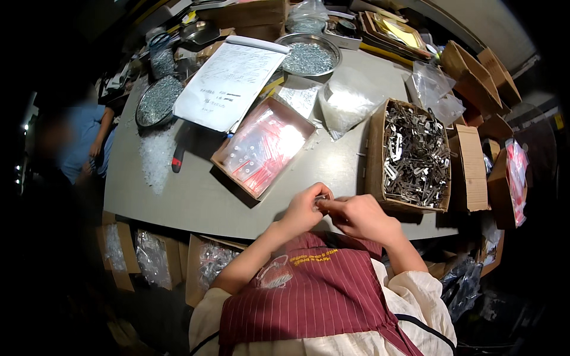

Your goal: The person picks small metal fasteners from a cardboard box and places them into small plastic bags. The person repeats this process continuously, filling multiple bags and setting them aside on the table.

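Note:
Close together at the table's front edge, both my hands meet over a small dark piece (320, 200) that their fingers mostly hide. My left hand (304, 209) is closed, thumb and forefinger curled round the piece. My right hand (358, 217) is closed too, its fingertips pressed against the same spot; what it grips there is too small to name. Just right of my hands stands a cardboard box of metal clips (415, 157). Beyond my left hand lies a shallow box (289, 155) with plastic bags of red strips and small clear round parts.
A notepad (228, 83), a round tray of small metal parts (309, 54), a pan of similar parts (159, 102) and a bag of white pieces (347, 107) cover the far table. Opened cartons (472, 169) stand at right. Another person (83, 139) is at far left.

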The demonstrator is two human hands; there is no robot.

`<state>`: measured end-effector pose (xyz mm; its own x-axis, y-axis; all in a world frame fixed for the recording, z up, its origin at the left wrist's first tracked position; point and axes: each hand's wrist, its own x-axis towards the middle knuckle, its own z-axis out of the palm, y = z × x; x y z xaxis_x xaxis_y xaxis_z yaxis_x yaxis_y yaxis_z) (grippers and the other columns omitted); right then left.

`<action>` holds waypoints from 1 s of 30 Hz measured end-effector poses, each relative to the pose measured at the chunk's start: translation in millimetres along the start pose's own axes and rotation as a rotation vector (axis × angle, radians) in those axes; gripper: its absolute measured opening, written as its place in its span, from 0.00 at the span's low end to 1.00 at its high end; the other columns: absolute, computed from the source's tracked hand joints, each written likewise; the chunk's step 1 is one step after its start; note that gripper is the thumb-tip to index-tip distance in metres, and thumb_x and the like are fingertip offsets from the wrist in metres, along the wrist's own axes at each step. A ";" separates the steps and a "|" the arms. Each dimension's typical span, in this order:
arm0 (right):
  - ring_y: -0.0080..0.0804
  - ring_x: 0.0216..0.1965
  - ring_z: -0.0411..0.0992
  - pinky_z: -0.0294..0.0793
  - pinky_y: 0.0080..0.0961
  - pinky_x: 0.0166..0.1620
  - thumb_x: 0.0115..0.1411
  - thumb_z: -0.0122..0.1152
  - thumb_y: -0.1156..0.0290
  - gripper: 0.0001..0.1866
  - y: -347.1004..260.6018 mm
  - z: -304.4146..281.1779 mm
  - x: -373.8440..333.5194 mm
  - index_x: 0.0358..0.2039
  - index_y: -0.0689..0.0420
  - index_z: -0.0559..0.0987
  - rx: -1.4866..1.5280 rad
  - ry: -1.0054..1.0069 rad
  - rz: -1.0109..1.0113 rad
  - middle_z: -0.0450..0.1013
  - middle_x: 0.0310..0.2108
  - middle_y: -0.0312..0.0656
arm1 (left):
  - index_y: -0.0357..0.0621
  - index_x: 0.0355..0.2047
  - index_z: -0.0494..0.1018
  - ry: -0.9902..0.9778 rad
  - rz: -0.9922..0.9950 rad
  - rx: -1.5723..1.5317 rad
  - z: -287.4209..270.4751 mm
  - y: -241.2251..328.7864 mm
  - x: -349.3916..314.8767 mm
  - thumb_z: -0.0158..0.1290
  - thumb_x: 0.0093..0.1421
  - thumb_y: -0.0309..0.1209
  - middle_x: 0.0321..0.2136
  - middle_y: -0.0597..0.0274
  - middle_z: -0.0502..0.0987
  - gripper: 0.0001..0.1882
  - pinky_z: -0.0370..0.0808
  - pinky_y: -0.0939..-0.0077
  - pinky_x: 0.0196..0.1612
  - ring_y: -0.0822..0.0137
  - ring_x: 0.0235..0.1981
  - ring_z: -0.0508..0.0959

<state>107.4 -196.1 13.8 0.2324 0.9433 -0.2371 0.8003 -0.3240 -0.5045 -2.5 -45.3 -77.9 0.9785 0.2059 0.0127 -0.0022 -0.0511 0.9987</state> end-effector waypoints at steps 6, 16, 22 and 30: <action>0.50 0.40 0.72 0.74 0.38 0.42 0.52 0.60 0.79 0.12 15.7 -20.9 22.9 0.39 0.59 0.77 0.094 0.350 -0.374 0.71 0.40 0.49 | 0.35 0.48 0.75 -0.149 -0.307 -0.380 -27.2 24.4 -1.3 0.53 0.63 0.20 0.40 0.67 0.77 0.12 0.73 0.79 0.50 0.77 0.42 0.75; 0.23 0.38 0.78 0.78 0.23 0.44 0.64 0.63 0.76 0.08 14.4 -20.9 35.8 0.41 0.66 0.77 0.776 0.281 0.002 0.78 0.34 0.39 | 0.33 0.45 0.72 0.192 -0.104 -0.326 -53.8 60.2 4.4 0.51 0.68 0.26 0.37 0.52 0.82 0.09 0.81 0.75 0.37 0.66 0.37 0.84; 0.27 0.39 0.76 0.76 0.26 0.46 0.63 0.65 0.72 0.12 3.5 -12.4 47.1 0.43 0.64 0.76 0.525 0.386 -0.165 0.78 0.37 0.41 | 0.36 0.34 0.74 0.307 0.083 0.053 -48.2 59.5 -2.2 0.55 0.65 0.26 0.28 0.55 0.82 0.05 0.79 0.75 0.30 0.65 0.30 0.85; 0.43 0.31 0.74 0.73 0.34 0.39 0.56 0.63 0.74 0.06 -21.5 12.7 67.2 0.32 0.62 0.78 0.421 0.380 -0.382 0.74 0.27 0.45 | 0.35 0.31 0.76 0.431 0.176 0.280 -59.6 47.8 -42.8 0.58 0.61 0.25 0.26 0.58 0.81 0.05 0.77 0.76 0.34 0.69 0.29 0.83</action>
<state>98.8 -126.6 -1.8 0.2158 0.9319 0.2915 0.5996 0.1092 -0.7929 -56.7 1.8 -27.8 0.7951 0.5497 0.2561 -0.0454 -0.3672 0.9290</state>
